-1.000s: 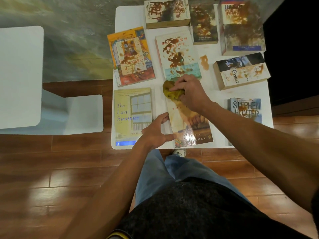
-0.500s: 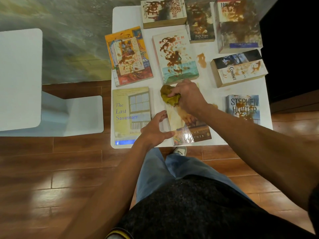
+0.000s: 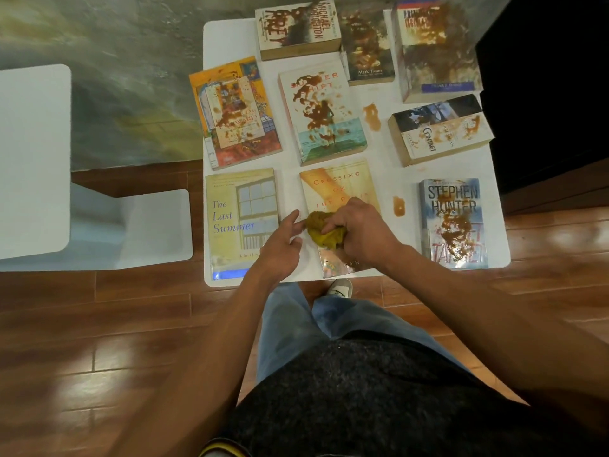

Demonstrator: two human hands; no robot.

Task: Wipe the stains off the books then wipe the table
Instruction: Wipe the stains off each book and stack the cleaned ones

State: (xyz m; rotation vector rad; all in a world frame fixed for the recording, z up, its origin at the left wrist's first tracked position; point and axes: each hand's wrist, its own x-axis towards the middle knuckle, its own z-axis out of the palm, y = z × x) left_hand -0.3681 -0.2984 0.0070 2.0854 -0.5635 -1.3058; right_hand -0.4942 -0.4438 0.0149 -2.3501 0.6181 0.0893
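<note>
cloth (image 3: 324, 230) moved down the book (image 3: 336, 189); right hand (image 3: 357, 230) clutches it; left hand (image 3: 281, 245) loose

Right hand (image 3: 357, 230): knuckles up, fingers curled down in a grip on a bunched yellow cloth (image 3: 324, 231), pressing it onto a book cover (image 3: 339, 196).
Right forearm: bare, reaching in from the lower right, wrist slightly bent.
Left hand (image 3: 280, 247): relaxed, fingers extended forward, index fingertip just beside the cloth's left edge.
Left forearm: bare, rising from the lower left toward the tabletop (image 3: 230, 37).
Spacing: hands close together, nearly touching.
</note>
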